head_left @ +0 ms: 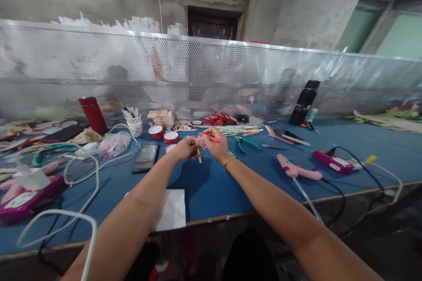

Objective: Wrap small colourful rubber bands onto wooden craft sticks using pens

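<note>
My left hand [187, 148] is closed on a small wooden stick [199, 155], which points down toward the blue table [211, 193]. Just to its right, my right hand [216, 144] grips a pink pen [213, 139], its tip pointing left toward my left hand. A small pile of colourful bits [202, 142] lies between and behind the hands. Red-rimmed round tins [170, 137] stand left of my left hand. A gold bracelet circles my right wrist.
Left are a phone [145, 158], a cup of pens [134, 125], a red bottle [92, 115] and white cables. Right are green-handled pliers [249, 144], a pink glue gun [298, 171], a purple box [332, 162] and a black bottle [303, 103]. White paper [173, 210] lies at the front edge.
</note>
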A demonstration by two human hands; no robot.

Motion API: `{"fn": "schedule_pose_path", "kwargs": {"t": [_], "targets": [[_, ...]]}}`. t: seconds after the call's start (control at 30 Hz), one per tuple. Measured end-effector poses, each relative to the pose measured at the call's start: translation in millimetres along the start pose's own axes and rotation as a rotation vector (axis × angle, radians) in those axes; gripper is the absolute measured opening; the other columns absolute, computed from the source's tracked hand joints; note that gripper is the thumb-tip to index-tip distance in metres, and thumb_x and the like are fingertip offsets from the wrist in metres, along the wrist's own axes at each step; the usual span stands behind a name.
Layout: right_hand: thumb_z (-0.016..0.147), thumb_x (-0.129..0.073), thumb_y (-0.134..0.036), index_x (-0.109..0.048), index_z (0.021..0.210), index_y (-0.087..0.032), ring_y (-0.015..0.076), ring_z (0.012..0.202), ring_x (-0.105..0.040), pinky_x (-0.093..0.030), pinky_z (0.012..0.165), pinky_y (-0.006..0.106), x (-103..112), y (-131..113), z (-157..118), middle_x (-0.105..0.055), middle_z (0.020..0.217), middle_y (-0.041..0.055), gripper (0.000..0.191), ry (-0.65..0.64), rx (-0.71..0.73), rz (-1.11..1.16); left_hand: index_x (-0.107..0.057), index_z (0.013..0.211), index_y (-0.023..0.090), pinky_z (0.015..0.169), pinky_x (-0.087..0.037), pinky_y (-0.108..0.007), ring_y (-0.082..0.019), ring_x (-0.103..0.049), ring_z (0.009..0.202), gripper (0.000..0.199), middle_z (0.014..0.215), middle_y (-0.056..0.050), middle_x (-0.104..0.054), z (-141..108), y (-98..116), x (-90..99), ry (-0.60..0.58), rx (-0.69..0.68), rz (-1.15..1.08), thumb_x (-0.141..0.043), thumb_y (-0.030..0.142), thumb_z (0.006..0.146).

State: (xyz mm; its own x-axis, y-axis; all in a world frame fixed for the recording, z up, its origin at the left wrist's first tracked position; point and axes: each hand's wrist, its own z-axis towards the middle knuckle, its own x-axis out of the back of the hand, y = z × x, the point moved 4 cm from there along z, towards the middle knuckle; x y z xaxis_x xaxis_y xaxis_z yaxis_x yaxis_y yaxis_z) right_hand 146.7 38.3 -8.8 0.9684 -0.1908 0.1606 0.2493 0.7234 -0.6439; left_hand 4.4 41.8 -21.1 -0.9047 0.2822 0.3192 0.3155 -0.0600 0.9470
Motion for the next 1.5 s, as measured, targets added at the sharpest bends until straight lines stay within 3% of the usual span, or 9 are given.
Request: {"fn": "schedule_pose_path", "kwargs": {"t": [0.33, 0.87, 1.5], "targets": [[0.080, -0.053, -0.030, -0.058, 0.085, -0.020, 0.0137, 0.067, -0.060, -0.047, 0.066, 0.026, 12, 8, 2, -0.064, 0.074, 0.0000, 0.012, 0.039, -0.049, -0.019, -0.060, 0.076, 0.013, 0.043, -0.036, -0.016, -0.008, -0.058, 0.049, 0.016, 0.069, -0.002, -0.067, 0, 3, -1.3, 0.010, -0.004, 0.095, -0.065, 0.027, 0.080], [0.081, -0.053, -0.029, -0.058, 0.084, -0.021, 0.0138, 0.066, -0.061, -0.047, 0.065, 0.026, 7, 5, 6, -0.064, 0.073, -0.0006, 0.010, 0.047, -0.045, 0.012, -0.060, 0.080, 0.013, 0.046, -0.039, -0.016, -0.009, -0.061, 0.055, 0.030, 0.072, -0.003, -0.067, 0, 3, -0.7, -0.041, -0.025, 0.105, -0.069, 0.041, 0.075], [0.081, -0.052, -0.031, -0.057, 0.084, -0.021, 0.0136, 0.065, -0.060, -0.047, 0.064, 0.026, 9, -2, 5, -0.063, 0.072, -0.0007, 0.011, 0.047, -0.042, 0.035, -0.059, 0.078, 0.013, 0.049, -0.041, -0.018, -0.010, -0.062, 0.056, 0.028, 0.070, -0.003, -0.067, -2, 6, -2.1, -0.043, 0.014, 0.065, -0.070, 0.038, 0.075]]}}
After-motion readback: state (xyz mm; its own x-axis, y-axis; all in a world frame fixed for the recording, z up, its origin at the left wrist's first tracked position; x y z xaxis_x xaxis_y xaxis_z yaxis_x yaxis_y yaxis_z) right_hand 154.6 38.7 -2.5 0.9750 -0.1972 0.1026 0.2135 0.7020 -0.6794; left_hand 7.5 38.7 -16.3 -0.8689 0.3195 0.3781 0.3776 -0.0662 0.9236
